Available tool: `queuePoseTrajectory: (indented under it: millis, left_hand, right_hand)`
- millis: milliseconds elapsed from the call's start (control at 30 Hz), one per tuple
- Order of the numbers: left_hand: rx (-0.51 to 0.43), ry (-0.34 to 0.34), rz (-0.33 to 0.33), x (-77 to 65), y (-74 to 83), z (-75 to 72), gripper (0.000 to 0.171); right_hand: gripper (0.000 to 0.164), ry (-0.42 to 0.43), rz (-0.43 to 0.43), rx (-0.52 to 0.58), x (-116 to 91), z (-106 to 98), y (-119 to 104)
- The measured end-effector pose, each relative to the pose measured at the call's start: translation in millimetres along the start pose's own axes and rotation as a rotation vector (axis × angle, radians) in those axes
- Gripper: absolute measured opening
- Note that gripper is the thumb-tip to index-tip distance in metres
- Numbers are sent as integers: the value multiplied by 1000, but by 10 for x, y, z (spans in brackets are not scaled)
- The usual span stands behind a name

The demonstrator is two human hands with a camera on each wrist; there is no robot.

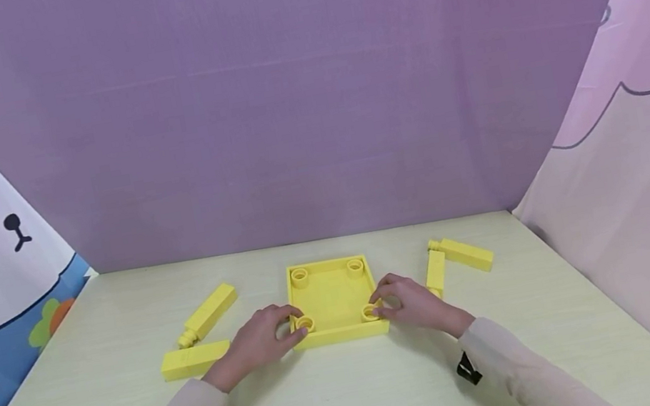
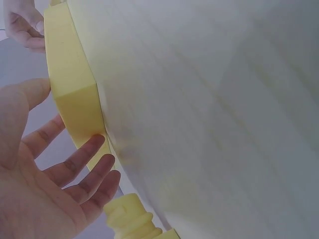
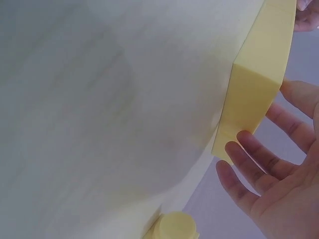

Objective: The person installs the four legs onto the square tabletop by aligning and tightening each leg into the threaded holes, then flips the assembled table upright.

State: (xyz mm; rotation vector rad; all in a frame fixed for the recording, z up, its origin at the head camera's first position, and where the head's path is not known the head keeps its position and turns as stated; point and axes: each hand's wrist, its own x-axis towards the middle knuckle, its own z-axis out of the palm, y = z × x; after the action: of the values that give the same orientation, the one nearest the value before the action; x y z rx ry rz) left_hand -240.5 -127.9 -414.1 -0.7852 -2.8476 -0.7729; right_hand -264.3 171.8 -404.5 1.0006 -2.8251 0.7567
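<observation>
A yellow square panel [image 1: 335, 295] lies flat on the table, its raised rim upward and a round socket in each corner. At its near left corner my left hand [image 1: 262, 336] holds the rim, thumb at the front and index finger over the side. My right hand [image 1: 410, 300] grips the near right corner in much the same way. The left wrist view shows the outer fingers spread along the panel's side [image 2: 75, 112]. In the right wrist view, fingers likewise lie by the panel's side wall [image 3: 249, 102]. Part of each near socket is hidden by fingers.
Left of the panel lie two yellow square legs, one slanted with a threaded end [image 1: 211, 312] and one crosswise [image 1: 195, 361] partly behind my left wrist. Two more legs, one slanted [image 1: 467, 254] and one nearer [image 1: 435, 272], lie to the right. A purple curtain [image 1: 282, 109] stands behind.
</observation>
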Motion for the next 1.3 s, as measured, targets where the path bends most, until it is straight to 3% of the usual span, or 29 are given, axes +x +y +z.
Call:
queuePoseTrajectory:
  millis: [433, 733, 933, 1300]
  left_hand:
    - [-28, 5, 24, -15, -32, -21, 32]
    - [-47, 7, 32, -8, -78, -16, 33]
    - [-118, 4, 54, -3, -93, -25, 31]
    - [-141, -51, 52, 39, -109, -20, 36]
  right_hand:
    - [20, 14, -44, -41, 20, -46, 12]
    - [20, 30, -11, -43, 44, -130, 57]
    - [21, 63, 6, -45, 46, -217, 102]
    - [24, 114, 58, -73, -8, -393, 261]
